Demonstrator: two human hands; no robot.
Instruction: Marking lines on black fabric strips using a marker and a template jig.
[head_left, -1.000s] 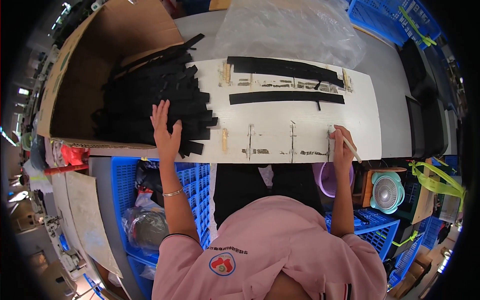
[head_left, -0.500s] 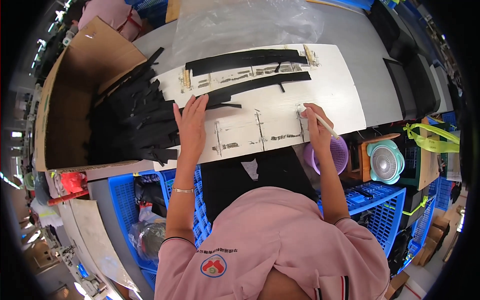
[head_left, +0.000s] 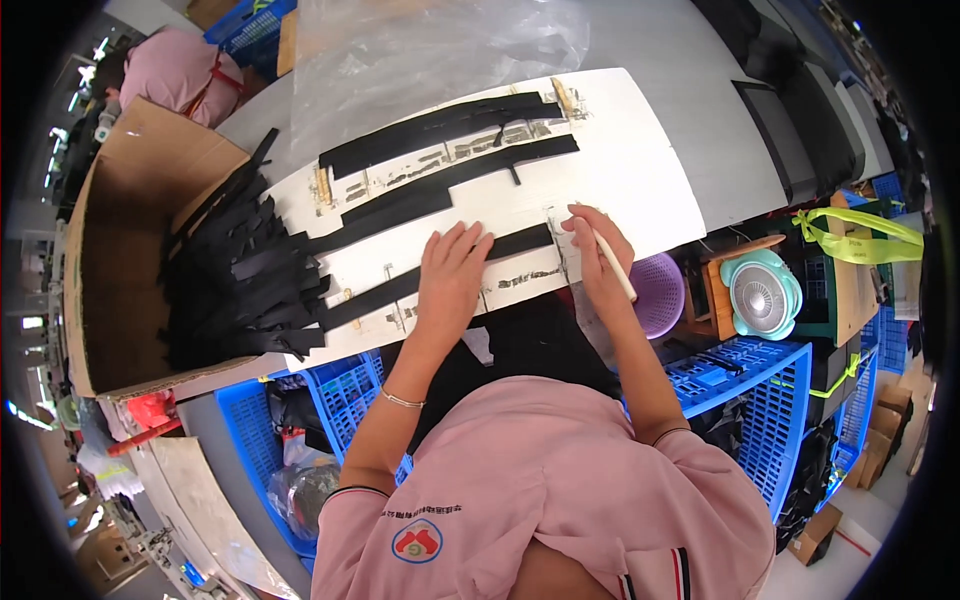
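A black fabric strip (head_left: 375, 298) lies along the marked near part of a white board (head_left: 645, 175). My left hand (head_left: 455, 275) rests flat on this strip with fingers stretched out, pressing it to the board. At its right end, my right hand (head_left: 603, 262) is closed round a slim white pen (head_left: 616, 268); the pen's tip is hidden by my fingers. Farther up the board lie a second strip (head_left: 470, 180) with a small tab and a wide black strip (head_left: 420, 130). Dark smudges and ruled lines mark the board beside the strips.
A cardboard box (head_left: 125, 190) stands at the left, with a pile of black strips (head_left: 235, 285) spilling from it onto the board. Clear plastic sheeting (head_left: 440, 40) lies behind. Blue crates (head_left: 790, 430), a purple basket (head_left: 660, 297) and a small fan (head_left: 762, 293) are near my right.
A black strip now lies along the near marks, where bare board showed before. My left hand has moved right onto it. My right hand still holds the pen near the same mark.
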